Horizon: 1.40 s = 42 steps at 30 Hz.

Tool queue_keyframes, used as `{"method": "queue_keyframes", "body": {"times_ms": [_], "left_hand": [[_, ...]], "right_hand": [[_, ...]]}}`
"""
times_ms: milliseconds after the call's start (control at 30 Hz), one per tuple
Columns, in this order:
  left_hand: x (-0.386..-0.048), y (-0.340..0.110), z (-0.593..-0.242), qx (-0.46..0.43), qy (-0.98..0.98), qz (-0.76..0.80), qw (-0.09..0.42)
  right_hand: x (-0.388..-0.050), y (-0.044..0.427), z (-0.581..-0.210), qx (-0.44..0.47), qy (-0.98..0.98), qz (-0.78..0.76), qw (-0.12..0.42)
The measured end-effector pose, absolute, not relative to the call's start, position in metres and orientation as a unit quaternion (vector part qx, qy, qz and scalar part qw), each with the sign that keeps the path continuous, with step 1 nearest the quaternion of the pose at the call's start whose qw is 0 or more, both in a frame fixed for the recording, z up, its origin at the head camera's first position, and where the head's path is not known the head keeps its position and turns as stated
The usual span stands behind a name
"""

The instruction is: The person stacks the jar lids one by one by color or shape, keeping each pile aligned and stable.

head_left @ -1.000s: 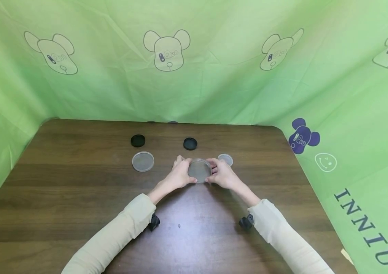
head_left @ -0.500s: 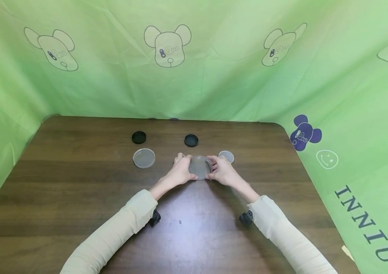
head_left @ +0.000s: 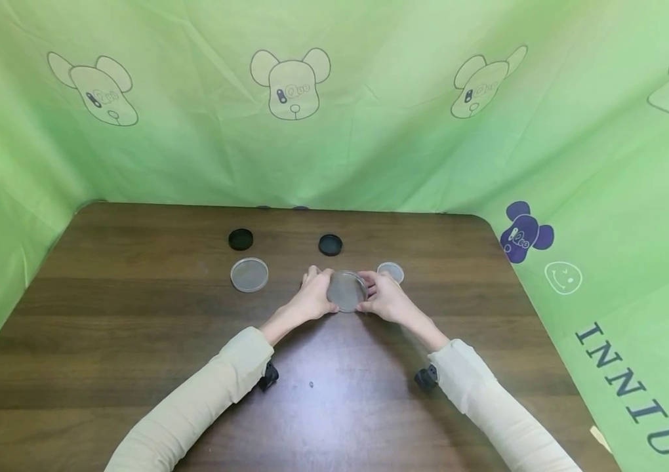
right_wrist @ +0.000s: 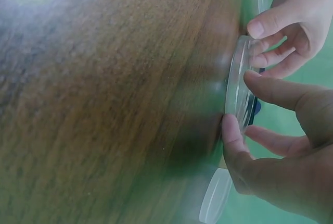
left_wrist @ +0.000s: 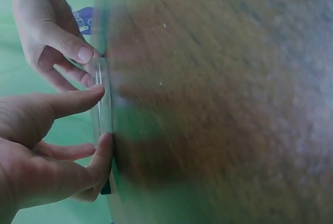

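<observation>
A clear, shallow round petri dish (head_left: 347, 292) is at the middle of the table, between both hands. My left hand (head_left: 313, 295) grips its left edge, and the thumb lies at the near side of the rim. From the opposite edge my right hand (head_left: 388, 299) holds the same dish, thumb likewise toward me. In the left wrist view the dish (left_wrist: 102, 99) appears edge-on, close to the tabletop. The right wrist view has fingers of both hands around the rim of the dish (right_wrist: 239, 86). Whether its underside touches the wood cannot be told.
Left of the hands lies another clear round dish (head_left: 249, 275). A smaller clear dish (head_left: 391, 272) sits just behind my right hand. Farther back are two black round shallow pieces, one at left (head_left: 241, 239) and one near the middle (head_left: 330, 245). Green cloth (head_left: 370, 157) encloses the wooden table (head_left: 134, 341).
</observation>
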State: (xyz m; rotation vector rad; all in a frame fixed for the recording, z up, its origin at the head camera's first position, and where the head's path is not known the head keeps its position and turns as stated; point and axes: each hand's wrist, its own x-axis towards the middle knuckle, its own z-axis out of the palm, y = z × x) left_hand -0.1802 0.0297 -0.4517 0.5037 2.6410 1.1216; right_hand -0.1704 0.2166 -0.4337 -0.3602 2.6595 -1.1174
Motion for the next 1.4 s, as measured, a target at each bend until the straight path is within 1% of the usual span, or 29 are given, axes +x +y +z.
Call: {"method": "queue_keyframes", "body": {"times_ms": [167, 533, 833, 1300, 1400], "left_hand": [[-0.181, 0.026, -0.454, 0.170, 0.889, 0.406, 0.125], [-0.184, 0.023, -0.457, 0.166, 0.860, 0.468, 0.120], [-0.185, 0.022, -0.456, 0.173, 0.861, 0.465, 0.112], [-0.183, 0.016, -0.458, 0.169, 0.838, 0.502, 0.128], [-0.182, 0.014, -0.458, 0.166, 0.835, 0.509, 0.126]], "right_hand": [[-0.169, 0.217, -0.435, -0.124, 0.905, -0.389, 0.117], [-0.170, 0.222, -0.437, -0.120, 0.895, -0.411, 0.121], [-0.174, 0.229, -0.442, -0.121, 0.879, -0.442, 0.134], [-0.172, 0.228, -0.441, -0.119, 0.886, -0.431, 0.123], [-0.170, 0.227, -0.439, -0.116, 0.890, -0.426, 0.112]]}}
